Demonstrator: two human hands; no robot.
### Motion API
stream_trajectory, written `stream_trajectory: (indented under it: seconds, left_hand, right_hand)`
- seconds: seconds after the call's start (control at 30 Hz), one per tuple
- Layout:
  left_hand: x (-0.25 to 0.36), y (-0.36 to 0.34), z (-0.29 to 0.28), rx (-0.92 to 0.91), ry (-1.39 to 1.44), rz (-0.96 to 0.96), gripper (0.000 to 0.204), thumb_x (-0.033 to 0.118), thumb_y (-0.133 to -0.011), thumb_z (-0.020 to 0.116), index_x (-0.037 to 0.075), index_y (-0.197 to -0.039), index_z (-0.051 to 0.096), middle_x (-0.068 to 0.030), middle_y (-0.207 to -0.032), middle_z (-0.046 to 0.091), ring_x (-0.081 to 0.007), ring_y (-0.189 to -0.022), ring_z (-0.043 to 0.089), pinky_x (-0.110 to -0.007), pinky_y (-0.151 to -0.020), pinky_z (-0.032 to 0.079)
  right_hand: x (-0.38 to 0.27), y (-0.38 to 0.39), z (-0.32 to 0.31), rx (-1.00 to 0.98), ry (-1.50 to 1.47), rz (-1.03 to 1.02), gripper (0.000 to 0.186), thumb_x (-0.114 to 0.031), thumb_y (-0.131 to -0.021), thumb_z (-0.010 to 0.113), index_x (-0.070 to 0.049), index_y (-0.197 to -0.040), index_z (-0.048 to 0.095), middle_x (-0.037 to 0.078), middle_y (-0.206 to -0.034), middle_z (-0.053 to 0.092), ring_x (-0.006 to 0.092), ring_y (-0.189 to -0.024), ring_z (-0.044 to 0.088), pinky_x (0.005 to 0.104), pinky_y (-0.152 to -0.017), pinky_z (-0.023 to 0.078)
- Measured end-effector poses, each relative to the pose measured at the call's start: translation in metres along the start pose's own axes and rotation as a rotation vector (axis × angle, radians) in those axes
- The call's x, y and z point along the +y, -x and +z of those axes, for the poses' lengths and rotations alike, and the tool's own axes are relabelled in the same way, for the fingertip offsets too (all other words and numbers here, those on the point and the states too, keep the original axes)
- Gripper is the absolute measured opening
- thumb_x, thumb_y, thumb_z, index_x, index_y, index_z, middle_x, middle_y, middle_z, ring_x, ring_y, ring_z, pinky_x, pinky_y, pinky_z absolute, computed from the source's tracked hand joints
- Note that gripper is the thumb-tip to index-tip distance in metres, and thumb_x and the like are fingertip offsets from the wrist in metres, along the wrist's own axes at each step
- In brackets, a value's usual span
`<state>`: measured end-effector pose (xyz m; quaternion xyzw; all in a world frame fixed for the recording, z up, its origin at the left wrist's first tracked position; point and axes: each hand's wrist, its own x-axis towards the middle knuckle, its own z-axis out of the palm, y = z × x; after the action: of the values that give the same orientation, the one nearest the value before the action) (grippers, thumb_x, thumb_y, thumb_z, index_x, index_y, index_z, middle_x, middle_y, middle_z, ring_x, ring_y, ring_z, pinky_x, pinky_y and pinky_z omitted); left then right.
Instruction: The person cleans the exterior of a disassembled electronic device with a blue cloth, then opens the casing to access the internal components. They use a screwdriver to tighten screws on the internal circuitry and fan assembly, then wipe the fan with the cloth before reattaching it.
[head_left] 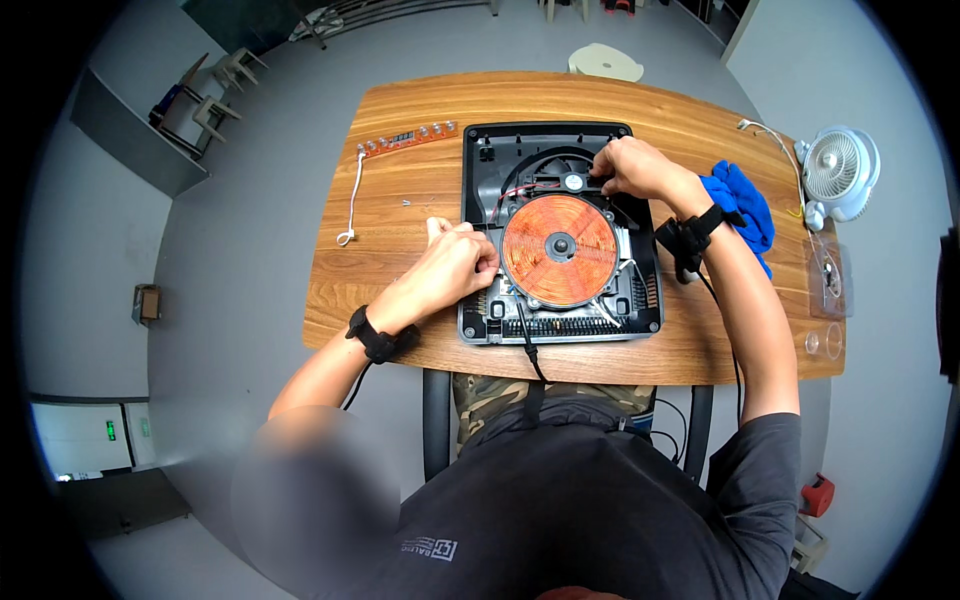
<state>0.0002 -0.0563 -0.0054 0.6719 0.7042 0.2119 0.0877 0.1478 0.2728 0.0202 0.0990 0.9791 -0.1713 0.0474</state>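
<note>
An opened induction cooker base (480, 150), a black plastic shell, lies on the wooden table in front of me. Inside it a round copper coil (560, 235) sits on top of the other parts. Behind the coil is a black cooling fan (574, 183) with a pale round label and red and black wires. The fingers of my right hand (632, 172) are closed on the fan's right edge. My left hand (460, 262) is beside the coil's left edge, its fingers curled together; whatever lies between them is hidden. A black power cord (531, 352) leaves the near edge.
A narrow orange circuit board (408, 138) with a white cable (354, 200) lies at the far left. Tiny metal pieces (406, 203) rest nearby. To the right are a blue cloth (742, 205), a small white fan (838, 172) and a clear plastic tray (832, 282).
</note>
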Motion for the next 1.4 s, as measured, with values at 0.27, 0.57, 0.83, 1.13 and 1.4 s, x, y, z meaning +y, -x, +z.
stream_trajectory:
  seconds: [0.27,0.57,0.83,1.13,1.4]
  left_hand:
    - [0.001,-0.003,0.002,-0.027,0.005,-0.026,0.005,0.011,-0.077,0.077,0.008,-0.077,0.073,-0.006,-0.074,0.069,-0.0218,-0.079,0.063,-0.041,-0.089,0.032]
    - [-0.002,-0.006,0.003,-0.065,-0.018,-0.04,0.005,0.01,-0.077,0.077,0.008,-0.076,0.072,-0.0028,-0.072,0.068,-0.0212,-0.077,0.063,-0.04,-0.087,0.033]
    - [0.006,-0.009,-0.002,-0.106,0.057,-0.152,0.008,0.013,-0.077,0.076,0.006,-0.075,0.072,-0.0062,-0.069,0.068,-0.0226,-0.073,0.063,-0.039,-0.087,0.032]
    - [0.009,-0.011,-0.002,-0.137,0.056,-0.226,0.01,0.014,-0.078,0.074,0.005,-0.076,0.072,-0.0093,-0.069,0.069,-0.0239,-0.069,0.063,-0.038,-0.088,0.031]
    - [0.004,-0.004,0.005,-0.036,0.074,-0.121,0.011,0.014,-0.078,0.074,0.005,-0.075,0.071,-0.0095,-0.068,0.068,-0.024,-0.067,0.063,-0.039,-0.088,0.031]
  right_hand:
    - [0.0,0.001,-0.001,-0.014,-0.021,0.017,0.035,-0.01,-0.074,0.086,-0.003,-0.107,0.076,0.017,-0.105,0.076,0.033,-0.102,0.072,0.0398,-0.088,0.057]
    - [-0.003,0.001,-0.002,-0.009,-0.019,0.018,0.035,-0.01,-0.074,0.086,-0.002,-0.107,0.076,0.017,-0.105,0.076,0.033,-0.103,0.072,0.0394,-0.089,0.057]
    - [0.0,0.001,0.0,-0.01,-0.006,0.012,0.034,-0.01,-0.074,0.086,-0.003,-0.106,0.076,0.016,-0.106,0.076,0.0323,-0.103,0.072,0.0395,-0.09,0.057]
    - [0.001,0.0,0.001,0.005,-0.014,0.011,0.034,-0.01,-0.074,0.086,-0.003,-0.106,0.077,0.017,-0.105,0.076,0.0322,-0.103,0.072,0.0395,-0.089,0.057]
    - [0.001,0.0,0.002,0.009,-0.014,-0.001,0.035,-0.01,-0.074,0.087,-0.002,-0.106,0.077,0.017,-0.104,0.077,0.0325,-0.102,0.072,0.0397,-0.088,0.057]
